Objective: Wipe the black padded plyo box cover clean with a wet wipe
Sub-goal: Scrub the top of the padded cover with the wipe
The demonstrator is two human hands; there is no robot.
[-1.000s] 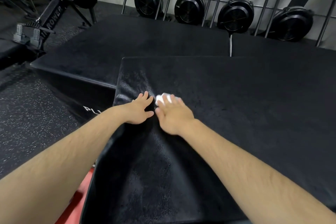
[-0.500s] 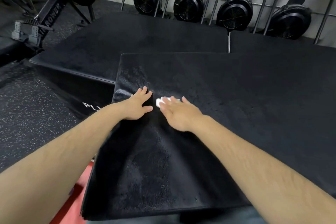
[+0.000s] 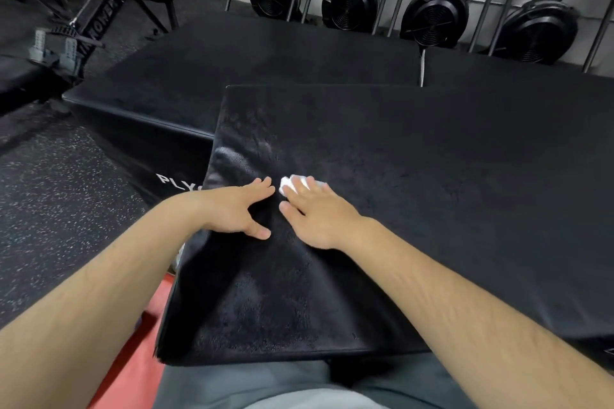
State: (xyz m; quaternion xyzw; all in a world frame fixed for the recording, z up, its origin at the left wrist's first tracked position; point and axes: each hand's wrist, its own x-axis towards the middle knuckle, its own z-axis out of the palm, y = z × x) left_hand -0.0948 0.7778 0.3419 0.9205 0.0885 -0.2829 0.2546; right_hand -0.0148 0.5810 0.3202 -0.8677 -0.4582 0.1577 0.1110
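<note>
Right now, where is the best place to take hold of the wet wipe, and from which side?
The wet wipe is mostly hidden under the right hand, flat on the black cover. Only its bunched white end shows past the fingertips, so probably pinch that end from above, on the far side, away from the left hand beside it.

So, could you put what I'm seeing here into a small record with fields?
Setting: gym corner with a speckled floor
Worker: a person using both bare hands
Surface: black padded box cover on the nearest box
Left hand: flat on the cover, near its left edge
Right hand: fingers pressing a white wipe onto the cover
Hands: close together, not touching
Behind: lower black box; round black housings along the wall
</note>
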